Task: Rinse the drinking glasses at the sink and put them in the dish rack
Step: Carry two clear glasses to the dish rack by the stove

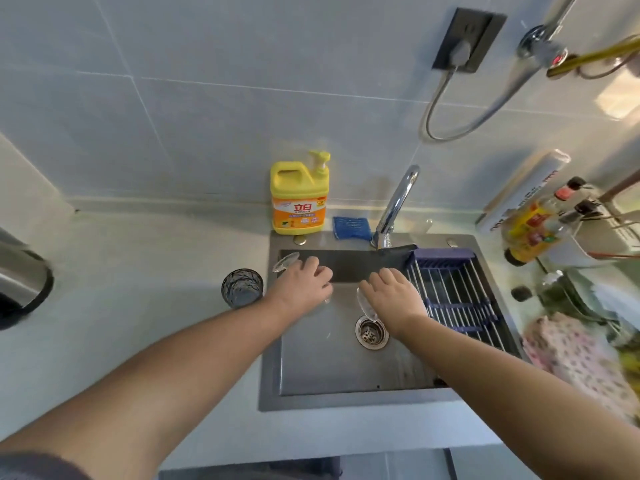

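Observation:
My left hand (304,284) grips a clear drinking glass (286,262) held sideways over the sink's back left corner, its end sticking out past my fingers. Over the middle of the sink (311,358), my right hand (394,296) holds a second clear glass (366,304) just above the drain. A third glass, dark and textured (242,288), stands upright on the counter left of the sink. The dish rack (450,289), metal bars with purple ends, spans the sink's right side and holds no glasses. The faucet (396,202) rises behind my hands; no water stream is visible.
A yellow detergent bottle (299,195) and a blue sponge (351,228) stand at the sink's back edge. Sauce bottles (533,226) and a patterned cloth (575,355) crowd the right counter. A metal appliance (20,278) sits at far left.

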